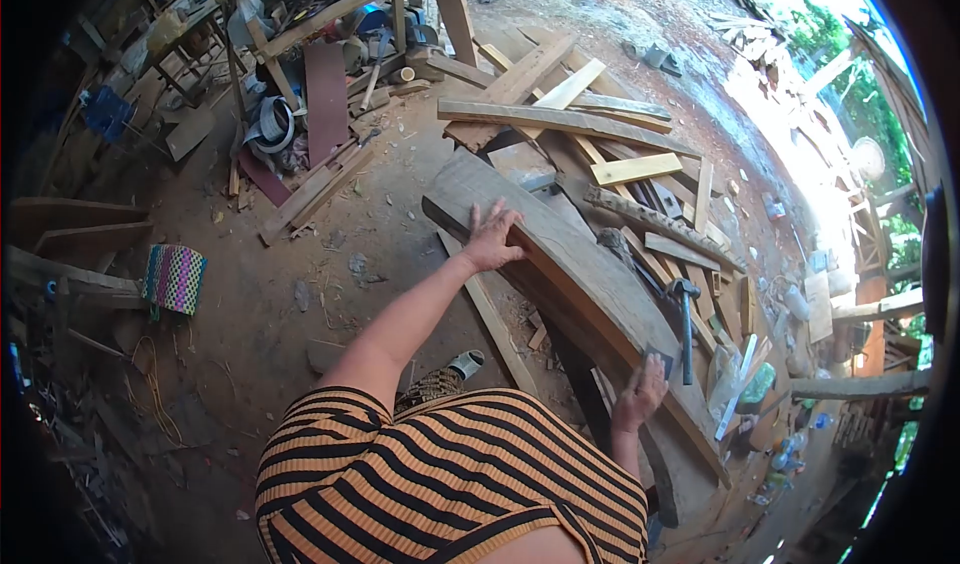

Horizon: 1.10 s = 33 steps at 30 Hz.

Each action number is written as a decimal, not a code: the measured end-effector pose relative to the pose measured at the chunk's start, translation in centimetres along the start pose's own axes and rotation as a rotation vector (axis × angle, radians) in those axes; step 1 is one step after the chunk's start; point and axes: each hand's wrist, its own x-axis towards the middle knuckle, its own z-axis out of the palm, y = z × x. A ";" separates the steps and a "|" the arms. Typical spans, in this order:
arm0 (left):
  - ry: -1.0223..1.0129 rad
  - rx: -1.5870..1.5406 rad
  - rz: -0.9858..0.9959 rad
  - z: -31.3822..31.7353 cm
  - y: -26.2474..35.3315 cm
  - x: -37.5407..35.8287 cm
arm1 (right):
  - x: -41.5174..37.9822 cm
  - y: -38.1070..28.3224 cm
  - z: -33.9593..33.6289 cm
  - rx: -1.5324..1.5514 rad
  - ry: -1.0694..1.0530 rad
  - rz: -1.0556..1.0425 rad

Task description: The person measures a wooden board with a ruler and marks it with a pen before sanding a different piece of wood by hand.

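A long thick wooden plank (590, 279) lies in front of me, slanting from upper left to lower right. My left hand (490, 237) rests on its near edge toward the far end, fingers spread and nothing held. Farther down the plank, by the same edge, my right hand (640, 396) holds a small dark flat piece (657, 359) against the wood. The piece looks like sandpaper, though its kind is not certain. A hammer (687, 339) with a blue-grey handle lies just beyond the right hand.
Loose boards and offcuts (560, 119) are heaped behind the plank. A woven basket (175, 279) hangs at the left. Plastic bottles (785, 459) and a pale metal strip (735, 389) lie at the right. Clutter and a reddish board (325, 104) stand at the upper left.
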 end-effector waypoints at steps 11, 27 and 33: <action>-0.031 0.058 0.082 0.3 -0.5 -0.1 | 8.5 -22.1 8.3 0.311 -0.162 -0.606; -0.010 -0.044 0.172 0.3 -0.9 -0.2 | -2.2 8.3 -2.3 -0.129 0.092 0.133; -0.027 -0.050 0.164 0.6 -1.5 0.1 | -2.2 10.4 -1.7 -0.239 0.262 0.403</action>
